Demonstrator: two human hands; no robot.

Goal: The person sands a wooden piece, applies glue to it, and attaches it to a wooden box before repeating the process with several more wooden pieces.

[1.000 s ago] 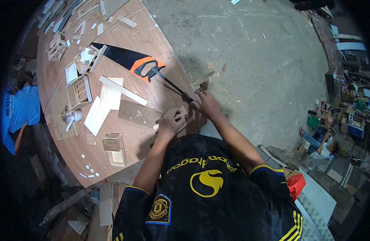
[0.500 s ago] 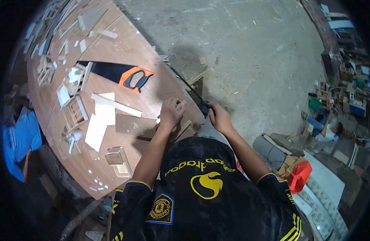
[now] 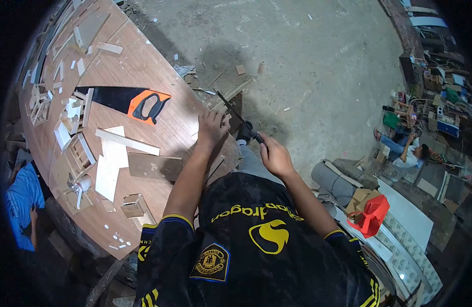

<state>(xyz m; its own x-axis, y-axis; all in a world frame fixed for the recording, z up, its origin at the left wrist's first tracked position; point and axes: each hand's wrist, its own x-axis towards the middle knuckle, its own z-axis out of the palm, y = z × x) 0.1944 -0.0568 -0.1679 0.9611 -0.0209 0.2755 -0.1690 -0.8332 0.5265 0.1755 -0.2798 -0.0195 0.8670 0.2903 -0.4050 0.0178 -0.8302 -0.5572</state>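
Note:
My left hand (image 3: pixel 211 128) is closed on a small wooden piece (image 3: pixel 226 121) at the bench edge, its fingers curled over the top and partly hiding it. My right hand (image 3: pixel 277 157) grips the black handle of a slim, dark, long-bladed tool (image 3: pixel 231 108). The blade slants up and left past the edge, close beside the left fingertips. To the left of my hands, a handsaw (image 3: pixel 136 104) with an orange and black handle lies flat on the wooden bench (image 3: pixel 169 117). A brown board (image 3: pixel 155 167) lies near my left forearm.
Light wood strips (image 3: pixel 127 141), a white panel (image 3: pixel 107 176), small wooden frames (image 3: pixel 83 150) and a spool (image 3: pixel 83 184) are scattered over the bench. A person in blue (image 3: pixel 23 204) is at the left; another person (image 3: pixel 405 149) sits far right. A red bag (image 3: pixel 369 216) lies behind my right arm.
The view has shifted, so the bench and handsaw appear farther left. My right hand and the long-bladed tool have moved slightly away from the bench; my left hand keeps hold of the wood.

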